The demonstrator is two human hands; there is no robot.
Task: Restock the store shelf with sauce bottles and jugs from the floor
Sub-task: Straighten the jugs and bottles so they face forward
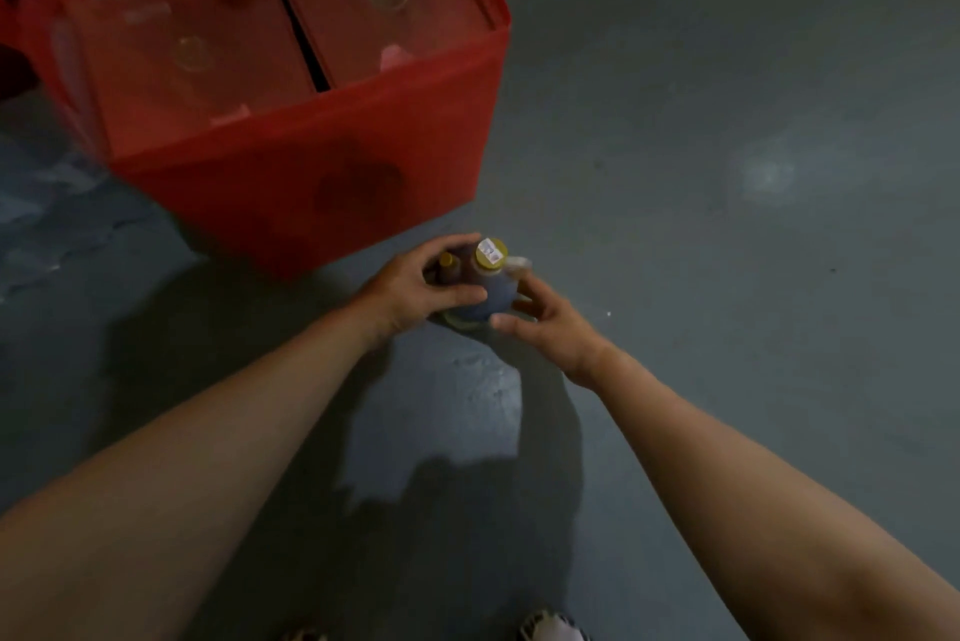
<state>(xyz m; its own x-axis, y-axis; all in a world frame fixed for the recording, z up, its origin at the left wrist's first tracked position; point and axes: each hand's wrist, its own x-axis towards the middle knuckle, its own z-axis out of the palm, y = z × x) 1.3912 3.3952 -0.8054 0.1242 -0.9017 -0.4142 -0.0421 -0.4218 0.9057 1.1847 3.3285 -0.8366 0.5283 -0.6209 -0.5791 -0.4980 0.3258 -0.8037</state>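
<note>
**Two hands meet on sauce jug on shop floor**

From my remote seat, the head camera looks down on a grey-green painted concrete floor [727, 276], where a dark brown plastic sauce jug with a yellow cap [488, 276] stands upright just in front of a red fabric crate [311, 183]. A small white sticker sits on the jug's cap, and a pale handle loop shows on its right shoulder.

My left hand [415, 289] wraps the jug's left side, fingers [449, 245] curled over the far shoulder and thumb laid across the near face. A smaller brown bottle with a yellowish cap [447, 266] shows between those fingers, tight against the jug; I cannot tell whether the hand grips it as well.

My right hand [545, 323] comes in from the right, fingers loosely spread, their tips at the jug's lower right side; whether they touch it is unclear.

Inside the crate lie two flat red boxes with clear lids [374, 11], side by side. The toes of two patterned shoes [553, 627] peek in at the bottom edge.
</note>
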